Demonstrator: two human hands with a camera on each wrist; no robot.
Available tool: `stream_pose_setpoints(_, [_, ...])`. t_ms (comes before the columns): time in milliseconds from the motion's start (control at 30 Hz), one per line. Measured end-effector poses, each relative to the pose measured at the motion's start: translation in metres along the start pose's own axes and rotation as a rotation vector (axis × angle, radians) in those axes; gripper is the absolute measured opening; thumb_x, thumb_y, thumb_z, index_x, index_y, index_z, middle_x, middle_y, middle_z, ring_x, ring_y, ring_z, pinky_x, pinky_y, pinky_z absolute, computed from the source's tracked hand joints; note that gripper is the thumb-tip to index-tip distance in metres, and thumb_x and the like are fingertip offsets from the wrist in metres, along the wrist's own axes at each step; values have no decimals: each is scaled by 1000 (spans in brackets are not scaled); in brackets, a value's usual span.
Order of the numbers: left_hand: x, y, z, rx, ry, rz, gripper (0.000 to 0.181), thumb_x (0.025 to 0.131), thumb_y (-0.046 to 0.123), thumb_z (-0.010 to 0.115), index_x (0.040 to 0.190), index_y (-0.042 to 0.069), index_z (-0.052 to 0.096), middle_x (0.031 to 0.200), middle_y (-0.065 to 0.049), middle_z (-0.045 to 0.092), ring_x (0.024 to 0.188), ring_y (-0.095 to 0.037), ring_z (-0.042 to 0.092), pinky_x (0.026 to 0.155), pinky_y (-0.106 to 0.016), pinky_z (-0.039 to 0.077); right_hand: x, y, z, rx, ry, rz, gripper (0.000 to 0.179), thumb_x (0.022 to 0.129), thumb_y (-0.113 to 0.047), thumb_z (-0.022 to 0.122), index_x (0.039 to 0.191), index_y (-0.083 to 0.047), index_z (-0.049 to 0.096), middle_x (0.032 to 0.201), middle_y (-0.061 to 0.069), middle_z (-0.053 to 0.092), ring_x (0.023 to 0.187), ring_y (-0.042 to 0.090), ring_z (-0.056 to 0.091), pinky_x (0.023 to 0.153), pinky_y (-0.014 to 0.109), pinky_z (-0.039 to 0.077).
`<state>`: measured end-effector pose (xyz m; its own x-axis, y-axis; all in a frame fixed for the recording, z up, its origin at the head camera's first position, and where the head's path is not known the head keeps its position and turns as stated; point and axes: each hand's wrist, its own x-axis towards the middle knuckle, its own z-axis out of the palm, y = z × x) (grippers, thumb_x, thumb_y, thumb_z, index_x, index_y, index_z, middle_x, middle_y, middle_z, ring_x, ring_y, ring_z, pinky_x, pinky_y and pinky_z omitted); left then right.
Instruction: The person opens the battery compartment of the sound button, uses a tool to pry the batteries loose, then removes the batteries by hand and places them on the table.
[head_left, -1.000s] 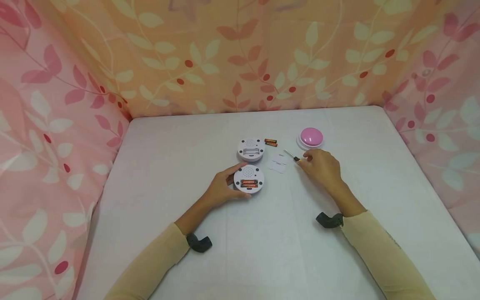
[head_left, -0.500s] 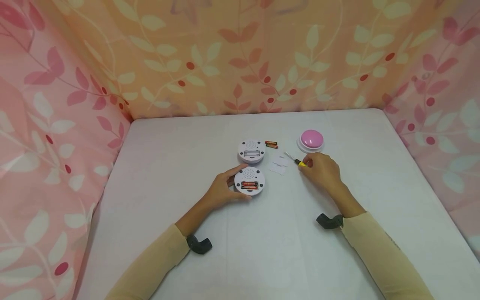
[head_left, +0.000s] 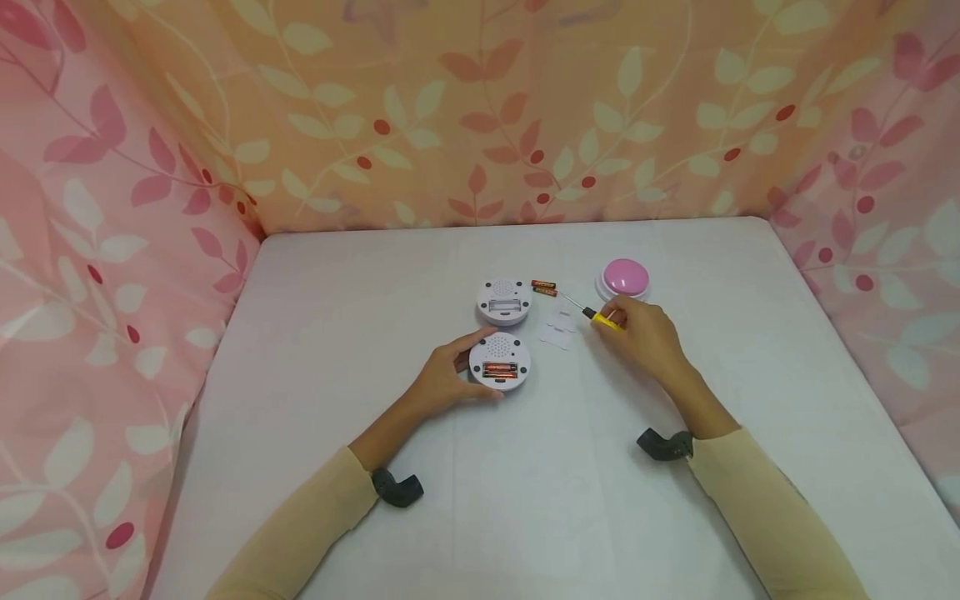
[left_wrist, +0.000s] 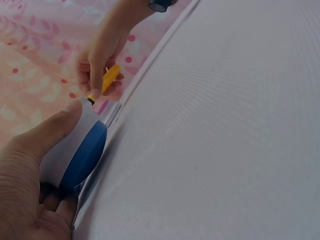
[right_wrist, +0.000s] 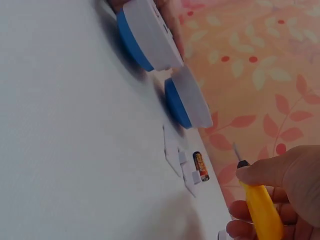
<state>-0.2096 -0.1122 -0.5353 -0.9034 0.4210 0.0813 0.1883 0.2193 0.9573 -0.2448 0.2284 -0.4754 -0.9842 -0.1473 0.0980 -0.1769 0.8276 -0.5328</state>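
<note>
My left hand (head_left: 442,377) holds a round white push-button light (head_left: 498,347) by its left side, underside up. Two batteries (head_left: 500,370) sit in its uncovered compartment, and its blue dome (left_wrist: 86,156) shows in the left wrist view. My right hand (head_left: 643,333) grips a yellow-handled screwdriver (right_wrist: 262,210), its shaft pointing away and to the left above the table. Just behind the held light lies a second upturned light (head_left: 503,302) with a bare battery compartment. Small white battery covers (head_left: 557,332) lie between the hands.
Two loose batteries (head_left: 543,287) lie right of the rear light. A pink-domed light (head_left: 626,277) stands dome up beyond my right hand. The white table (head_left: 525,500) is bordered by a floral curtain (head_left: 420,117) at the back and both sides.
The screwdriver has shifted in my right hand, showing more of its yellow handle, and its tip now points nearer the loose batteries. My left hand and the light stay in place.
</note>
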Motion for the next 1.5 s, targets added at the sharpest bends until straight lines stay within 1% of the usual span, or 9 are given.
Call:
stream_pose_setpoints(100, [0, 1, 0, 7, -6, 13, 98, 66, 27, 98, 151, 26, 50, 151, 9, 49, 135, -11, 51, 109, -25, 43, -2, -6, -3, 42, 22, -36, 23, 89, -25, 80, 101, -7, 70, 87, 10, 70, 82, 29, 61, 71, 40, 47])
stream_pose_setpoints(233, [0, 1, 0, 27, -6, 13, 99, 65, 30, 98, 152, 25, 49, 151, 9, 49, 135, -11, 50, 109, -25, 43, -6, -15, -7, 112, 22, -58, 22, 87, -22, 82, 102, -9, 73, 94, 8, 73, 89, 28, 62, 80, 41, 53])
stream_pose_setpoints(500, [1, 1, -1, 35, -6, 0, 99, 66, 31, 98, 152, 25, 49, 152, 9, 48, 136, -11, 49, 110, -26, 43, -12, -32, -15, 207, -51, -96, 20, 87, -16, 82, 105, -13, 73, 101, 3, 72, 93, 23, 63, 86, 40, 58])
stream_pose_setpoints(667, [3, 1, -2, 43, -5, 6, 99, 66, 34, 97, 151, 29, 49, 153, 9, 47, 137, -11, 48, 110, -26, 42, -14, -37, -19, 226, -90, -151, 25, 89, -18, 81, 112, -14, 74, 107, 1, 73, 98, 21, 64, 85, 32, 58])
stream_pose_setpoints(767, [4, 1, -2, 42, -5, 16, 99, 66, 35, 97, 152, 29, 49, 152, 9, 48, 137, -12, 49, 110, -27, 43, -16, -39, -21, 230, -119, -179, 28, 90, -19, 80, 117, -15, 75, 113, 0, 73, 102, 20, 64, 84, 23, 56])
stream_pose_setpoints(867, [4, 1, -2, 39, -8, 21, 99, 66, 34, 97, 152, 29, 48, 152, 9, 48, 137, -12, 49, 110, -27, 43, -18, -41, -23, 233, -138, -196, 29, 89, -19, 80, 118, -16, 77, 111, -1, 73, 102, 19, 65, 81, 21, 56])
stream_pose_setpoints(1167, [2, 2, -1, 28, -24, 7, 100, 66, 31, 97, 153, 24, 47, 155, 4, 46, 137, -11, 48, 111, -27, 42, -26, -48, -22, 191, -151, -312, 30, 87, -18, 82, 117, -17, 78, 92, -10, 73, 84, 12, 63, 71, 29, 56])
stream_pose_setpoints(1367, [0, 1, -1, 35, -14, -3, 100, 66, 34, 97, 153, 25, 48, 154, 10, 46, 139, -11, 47, 111, -28, 42, -30, -53, -20, 140, -108, -391, 29, 86, -18, 82, 116, -18, 79, 89, -9, 73, 78, 11, 60, 66, 28, 51])
stream_pose_setpoints(1500, [-1, -1, 1, 31, -8, -10, 101, 66, 35, 97, 153, 27, 47, 155, 10, 45, 139, -12, 46, 111, -26, 41, -32, -56, -19, 119, -110, -384, 29, 85, -17, 83, 114, -18, 80, 88, -9, 73, 77, 10, 60, 64, 30, 50])
